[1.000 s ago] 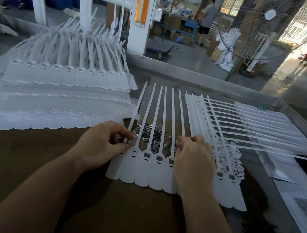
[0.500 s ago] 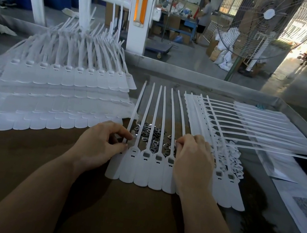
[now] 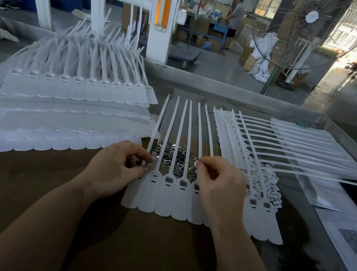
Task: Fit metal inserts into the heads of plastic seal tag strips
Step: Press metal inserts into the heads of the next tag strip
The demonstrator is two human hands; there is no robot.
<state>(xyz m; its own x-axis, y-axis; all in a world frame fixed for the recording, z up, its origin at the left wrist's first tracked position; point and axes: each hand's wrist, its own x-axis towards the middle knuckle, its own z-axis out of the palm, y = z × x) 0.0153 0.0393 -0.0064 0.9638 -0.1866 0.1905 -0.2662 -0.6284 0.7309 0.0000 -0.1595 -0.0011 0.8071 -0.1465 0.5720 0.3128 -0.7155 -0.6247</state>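
Seal tag strips (image 3: 165, 194) lie in one joined row at the lower centre of the frame, on the brown table (image 3: 23, 180): five flat white paddle-shaped tags show between the hands, with more running on under the right hand towards the lower right. Each tag has a small rectangular head pocket near its top and a long thin tail reaching up the frame; six tails fan out above the hands. At least three of the visible pockets look dark, as if filled; I cannot tell for the one farthest left. One loose pile of metal inserts (image 3: 174, 156) lies under the tails, just above the heads, at the centre of the frame. One large stack of strip rows (image 3: 65, 102) fills the left of the frame, and another sheet of strips (image 3: 266, 140) lies to the right with its tails pointing right.

The left hand (image 3: 117, 170) has its fingers curled, thumb and forefinger pinched at the head of the leftmost tag. The right hand (image 3: 219, 184) pinches a small white piece between thumb and forefinger above the row.

Compared with half a second ago, the right hand has lifted off the tag heads, fingertips now raised over the insert pile, while the left hand stays where it was.
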